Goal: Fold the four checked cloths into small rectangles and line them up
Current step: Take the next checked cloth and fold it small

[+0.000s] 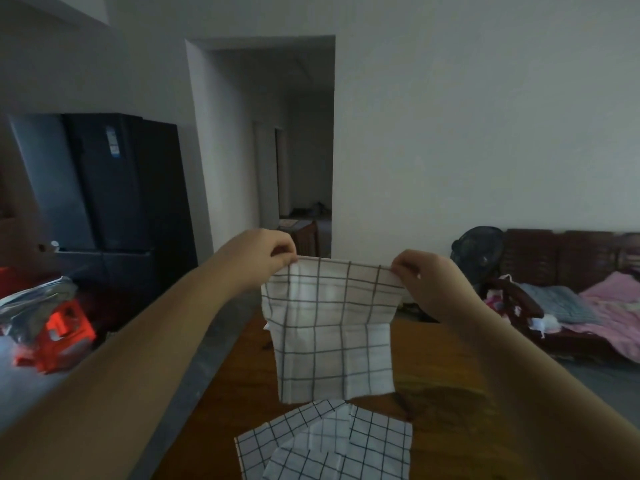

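A white cloth with a dark check [334, 332] hangs in the air above the wooden table [443, 368]. My left hand [266, 259] pinches its top left corner and my right hand [427, 282] pinches its top right corner, so the top edge is stretched between them. The cloth hangs doubled, with a fold line across its middle. Below it, more checked cloths [325, 441] lie overlapping and unfolded on the table near the bottom edge of the view.
A grey strip [207, 344] runs along the table's left edge. A red plastic stool [65, 332] with a silver bag stands at the left, a dark fridge [114, 188] behind it. A sofa with pink bedding [609, 306] and a fan are at the right.
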Tool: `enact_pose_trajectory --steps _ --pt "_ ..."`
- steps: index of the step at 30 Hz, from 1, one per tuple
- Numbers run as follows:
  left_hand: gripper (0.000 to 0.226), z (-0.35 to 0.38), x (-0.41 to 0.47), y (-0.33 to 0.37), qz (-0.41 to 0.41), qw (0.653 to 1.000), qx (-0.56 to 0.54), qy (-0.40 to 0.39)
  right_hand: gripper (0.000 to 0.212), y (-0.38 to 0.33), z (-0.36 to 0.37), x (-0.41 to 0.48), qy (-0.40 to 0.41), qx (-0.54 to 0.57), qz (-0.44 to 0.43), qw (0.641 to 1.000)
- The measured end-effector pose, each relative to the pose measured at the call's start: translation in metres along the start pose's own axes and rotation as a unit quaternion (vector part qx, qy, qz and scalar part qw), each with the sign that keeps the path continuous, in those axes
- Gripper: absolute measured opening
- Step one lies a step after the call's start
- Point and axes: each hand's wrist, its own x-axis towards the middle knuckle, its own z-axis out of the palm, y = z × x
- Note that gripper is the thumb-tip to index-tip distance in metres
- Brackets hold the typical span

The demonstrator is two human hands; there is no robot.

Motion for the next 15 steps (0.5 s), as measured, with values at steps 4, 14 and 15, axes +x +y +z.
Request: enact_pose_trajectory --steps 4,14,15 --pt "0.01 -0.006 -0.002 -0.006 -0.009 0.999 0.047 0.016 0.018 0.007 0.002 0.0 0.019 -0.014 0.002 1.0" --pt "0.016 -0.008 -0.003 0.004 0.084 0.986 0.134 0.054 0.024 -0.031 0.017 0.003 0.045 0.011 -0.08 0.996" --pt "0.016 -0.007 -0.003 0.007 0.089 0.986 0.135 0.05 0.029 -0.038 0.02 0.004 0.037 0.015 -0.088 0.995"
